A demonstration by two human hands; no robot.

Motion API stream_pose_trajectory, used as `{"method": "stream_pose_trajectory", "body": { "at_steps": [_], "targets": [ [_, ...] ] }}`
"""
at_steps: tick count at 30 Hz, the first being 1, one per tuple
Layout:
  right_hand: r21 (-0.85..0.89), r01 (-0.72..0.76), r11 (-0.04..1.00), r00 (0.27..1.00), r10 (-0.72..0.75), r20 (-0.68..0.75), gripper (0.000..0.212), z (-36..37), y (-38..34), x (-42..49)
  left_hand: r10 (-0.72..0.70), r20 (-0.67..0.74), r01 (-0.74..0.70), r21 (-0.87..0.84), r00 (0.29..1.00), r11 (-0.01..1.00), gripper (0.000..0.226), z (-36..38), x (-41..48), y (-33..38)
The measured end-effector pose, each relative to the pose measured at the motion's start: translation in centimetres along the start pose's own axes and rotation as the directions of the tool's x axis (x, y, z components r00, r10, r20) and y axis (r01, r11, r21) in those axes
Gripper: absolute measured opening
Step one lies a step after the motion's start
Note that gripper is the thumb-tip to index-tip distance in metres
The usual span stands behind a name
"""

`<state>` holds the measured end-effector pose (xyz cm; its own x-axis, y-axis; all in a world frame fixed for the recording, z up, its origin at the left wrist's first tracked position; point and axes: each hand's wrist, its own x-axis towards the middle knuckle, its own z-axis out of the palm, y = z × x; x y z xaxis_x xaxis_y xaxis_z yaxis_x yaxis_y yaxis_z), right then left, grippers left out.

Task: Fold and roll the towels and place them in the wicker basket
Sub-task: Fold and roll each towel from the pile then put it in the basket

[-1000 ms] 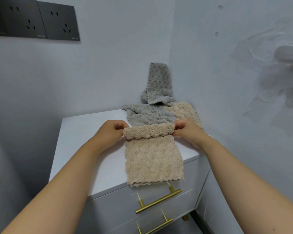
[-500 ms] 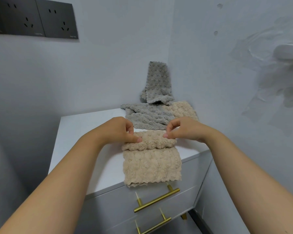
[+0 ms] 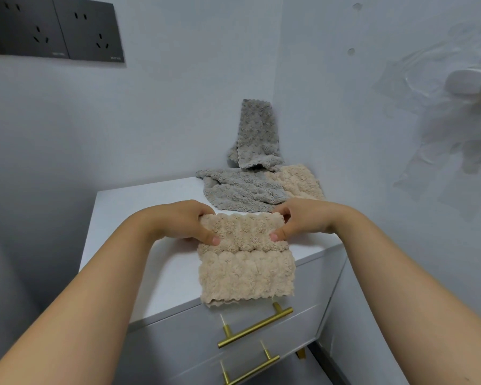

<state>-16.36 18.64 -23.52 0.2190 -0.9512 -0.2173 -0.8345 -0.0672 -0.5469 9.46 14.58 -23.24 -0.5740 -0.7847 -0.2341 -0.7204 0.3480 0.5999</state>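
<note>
A folded beige towel [image 3: 245, 273] lies on the white cabinet top [image 3: 139, 218], its near edge hanging over the front. Its far end is rolled into a thick roll [image 3: 242, 232]. My left hand [image 3: 184, 220] grips the roll's left end, thumb on top and fingers behind. My right hand [image 3: 303, 218] grips the right end the same way. Behind them lie a grey towel [image 3: 239, 190], a second beige towel [image 3: 297, 182] and another grey towel [image 3: 257, 134] leaning up in the wall corner. No wicker basket is in view.
The cabinet stands in a wall corner, with walls close behind and on the right. Below the top are drawers with brass bar handles [image 3: 256, 326]. Dark wall sockets [image 3: 53, 29] sit at the upper left.
The roll has grown thicker and come nearer to me, and the flat part of the towel is shorter. Both hands shifted from the roll's ends to gripping over it.
</note>
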Motion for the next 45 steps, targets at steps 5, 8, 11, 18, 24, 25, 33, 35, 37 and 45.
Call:
{"method": "stream_pose_trajectory", "body": {
  "at_steps": [5, 8, 11, 18, 24, 25, 33, 35, 37, 45],
  "targets": [
    [0.132, 0.006, 0.991, 0.991, 0.012, -0.136, 0.037, 0.4, 0.0, 0.7, 0.018, -0.228, -0.036, -0.074, 0.973, 0.997, 0.025, 0.3, 0.5, 0.2],
    [0.18, 0.013, 0.984, 0.97, 0.031, -0.239, 0.025, 0.7, 0.0, 1.1, 0.035, -0.39, -0.055, -0.04, 0.92, 0.998, 0.027, 1.1, 1.2, 0.1],
    [0.193, 0.05, 0.98, 0.936, 0.022, -0.351, 0.018, 1.1, -0.3, 1.3, 0.053, -0.514, -0.085, -0.039, 0.856, 0.996, 0.027, 1.7, 1.8, -0.2],
    [0.131, 0.111, 0.985, 0.867, -0.031, -0.498, 0.031, 1.6, -0.3, 2.2, 0.104, -0.631, -0.173, -0.049, 0.769, 0.984, 0.026, 2.5, 2.3, -0.8],
    [0.128, 0.154, 0.98, 0.945, -0.108, -0.309, 0.026, 0.3, 0.0, 0.7, 0.201, -0.445, -0.26, -0.075, 0.873, 0.963, 0.033, 0.8, 1.7, -1.9],
    [0.125, 0.149, 0.981, 0.955, -0.11, -0.274, 0.026, 0.0, 0.1, 0.5, 0.219, -0.426, -0.276, -0.076, 0.878, 0.958, 0.035, 0.6, 1.4, -1.9],
    [0.178, 0.133, 0.975, 0.983, -0.106, -0.152, 0.031, -0.8, 0.0, -0.7, 0.148, -0.325, -0.218, -0.189, 0.934, 0.958, 0.025, 0.0, 0.4, -0.6],
    [0.163, 0.128, 0.978, 0.978, -0.098, -0.182, 0.028, -0.8, -0.1, -0.5, 0.139, -0.349, -0.197, -0.137, 0.927, 0.971, 0.032, 0.4, 0.6, -0.1],
    [0.119, 0.1, 0.988, 0.986, -0.082, -0.148, 0.021, -0.5, -0.1, -0.2, 0.135, -0.333, -0.156, -0.037, 0.933, 0.987, 0.034, 0.8, 0.9, 0.5],
    [-0.176, -0.12, 0.977, 0.993, 0.118, -0.025, 0.039, 0.0, -1.2, 0.3, 0.032, -0.167, 0.011, 0.247, 0.985, 0.969, 0.067, 2.3, 1.8, 1.5]
  ]
}}
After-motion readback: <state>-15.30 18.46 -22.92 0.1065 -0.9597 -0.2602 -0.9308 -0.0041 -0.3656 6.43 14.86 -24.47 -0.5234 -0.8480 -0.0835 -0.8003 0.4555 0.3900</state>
